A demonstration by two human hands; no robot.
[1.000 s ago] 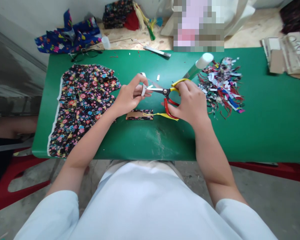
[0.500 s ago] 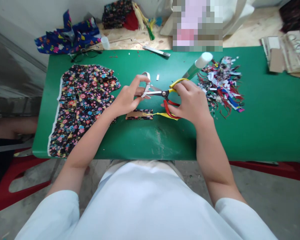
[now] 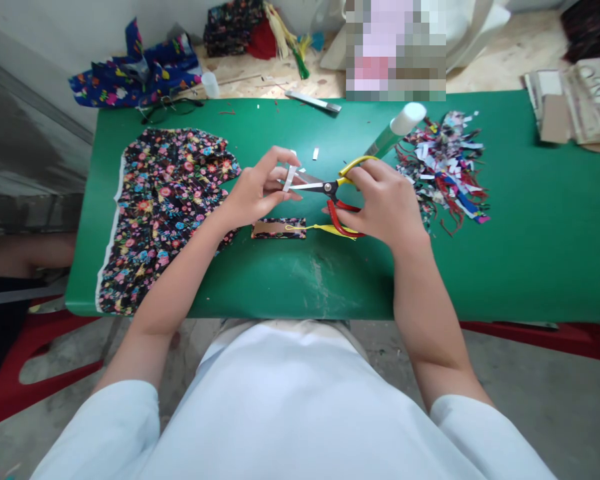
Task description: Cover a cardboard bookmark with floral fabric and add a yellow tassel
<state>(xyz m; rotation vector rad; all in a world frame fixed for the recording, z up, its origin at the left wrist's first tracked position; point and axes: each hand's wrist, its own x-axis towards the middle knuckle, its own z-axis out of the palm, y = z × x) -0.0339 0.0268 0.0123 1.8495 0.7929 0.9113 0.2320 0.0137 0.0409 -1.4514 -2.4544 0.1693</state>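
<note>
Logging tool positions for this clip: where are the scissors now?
In the head view, the scissors are near the middle, in the right hand, pointing left toward the white strip in the left hand.

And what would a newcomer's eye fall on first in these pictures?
Probably the red and yellow scissors in the right hand, pointed at a white strip in the left hand. Next, the floral cloth on the left of the green table, and the scrap heap right of the hands.
</note>
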